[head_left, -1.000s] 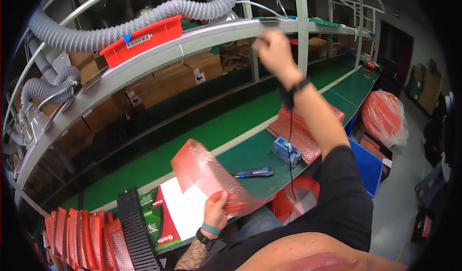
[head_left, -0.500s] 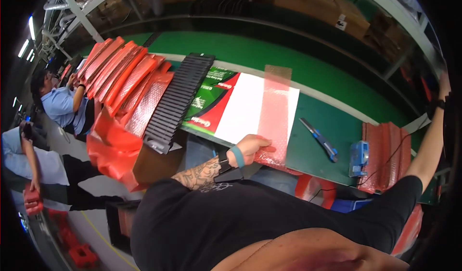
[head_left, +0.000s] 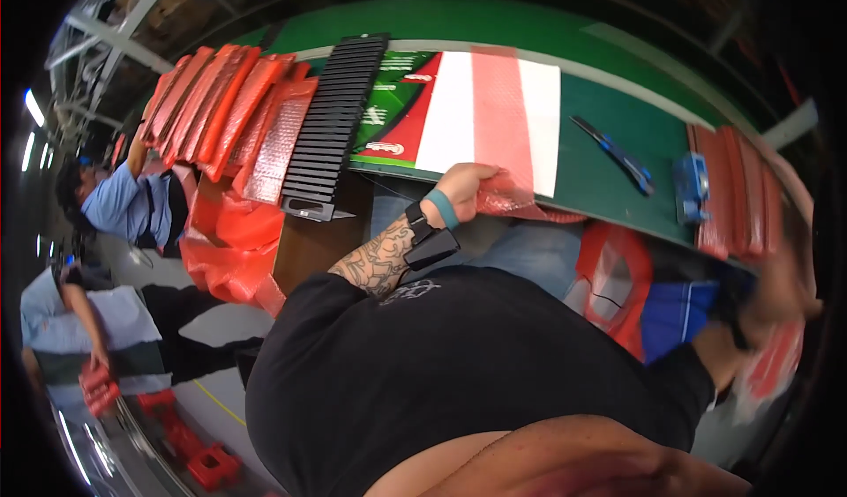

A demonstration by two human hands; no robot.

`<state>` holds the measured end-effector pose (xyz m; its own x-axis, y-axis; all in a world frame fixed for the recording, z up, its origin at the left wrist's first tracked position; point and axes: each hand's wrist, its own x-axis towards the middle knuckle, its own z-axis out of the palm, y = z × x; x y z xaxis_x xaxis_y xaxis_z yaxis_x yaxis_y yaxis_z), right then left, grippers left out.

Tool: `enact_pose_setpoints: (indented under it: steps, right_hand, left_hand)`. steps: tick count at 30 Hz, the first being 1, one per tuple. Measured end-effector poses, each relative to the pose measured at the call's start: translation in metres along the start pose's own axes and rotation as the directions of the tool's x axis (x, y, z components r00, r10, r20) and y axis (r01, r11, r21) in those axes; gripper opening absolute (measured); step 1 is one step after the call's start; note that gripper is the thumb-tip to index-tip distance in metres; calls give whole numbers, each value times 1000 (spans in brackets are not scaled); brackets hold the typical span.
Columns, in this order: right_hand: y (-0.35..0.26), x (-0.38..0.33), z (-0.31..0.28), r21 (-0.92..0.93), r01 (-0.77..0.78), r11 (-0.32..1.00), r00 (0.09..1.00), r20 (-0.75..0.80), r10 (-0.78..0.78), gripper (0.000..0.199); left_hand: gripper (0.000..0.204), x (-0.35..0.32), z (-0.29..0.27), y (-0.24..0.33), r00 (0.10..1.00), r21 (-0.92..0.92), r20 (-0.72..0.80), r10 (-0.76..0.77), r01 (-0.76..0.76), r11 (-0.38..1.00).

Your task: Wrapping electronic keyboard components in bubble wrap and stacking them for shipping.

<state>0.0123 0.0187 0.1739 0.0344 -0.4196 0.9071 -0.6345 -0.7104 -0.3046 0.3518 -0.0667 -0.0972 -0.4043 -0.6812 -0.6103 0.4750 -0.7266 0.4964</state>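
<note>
My left hand [head_left: 465, 188] pinches the near end of a pink translucent bubble-wrap bag [head_left: 503, 113], which hangs a little over the table's front edge. The bag lies across a white sheet [head_left: 446, 109] whose left part is printed green and red. Out at the right, beyond the table edge, my right hand [head_left: 781, 298] is smeared by motion, so its fingers cannot be read. It is nearest to a stack of red bubble-wrap bags [head_left: 737, 188]. A blue-and-black utility knife [head_left: 618, 157] rests between the sheet and a blue tape dispenser [head_left: 693, 188].
Left of the sheet lies a black ribbed panel [head_left: 333, 113], beside a row of filled red bubble bags [head_left: 212, 109]. Red plastic [head_left: 234, 250] drapes below them. A blue bin [head_left: 679, 316] stands under the table. Two co-workers [head_left: 132, 201] are at the left.
My right hand has swung down and nearer from the far right. My left hand keeps hold of the bag's near end. The whole view has shifted, with the table higher in it.
</note>
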Motion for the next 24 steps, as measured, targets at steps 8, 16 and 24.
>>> enact_pose_setpoints:
  steps: [8, 16, 24]
  right_hand:
    - [17, -78, 207, -60, 236, 970, 910, 363, -199, 42]
    - [29, -107, 290, -130, 266, 955, 882, 433, -186, 37]
    - [23, -131, 293, -127, 231, 965, 792, 600, -111, 39]
  left_hand:
    - [29, -14, -8, -9, 996, -64, 17, 82, -81, 995]
    - [28, -9, -28, -9, 986, -39, 105, 130, -126, 991]
    - [24, -16, -23, -1, 964, -131, 73, 254, -244, 961]
